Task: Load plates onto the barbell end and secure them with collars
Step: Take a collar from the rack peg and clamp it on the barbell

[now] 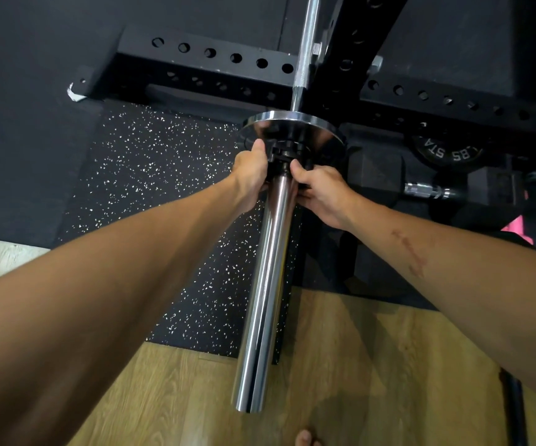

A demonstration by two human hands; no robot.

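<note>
Black collar [287, 152] sits on the chrome sleeve [266, 278], tight against one small chrome plate [292, 127] at the far end. Left hand [250, 173] wraps the collar's left side; right hand [319, 191] pinches its right side, fingers curled. Best to press it flush to the plate, then lock the clamp squarely. Rack [215, 69] beyond; spare plate [447, 152] right.

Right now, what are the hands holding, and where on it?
Both the left hand and right hand grip the black collar by its sides, against the chrome plate.
</note>
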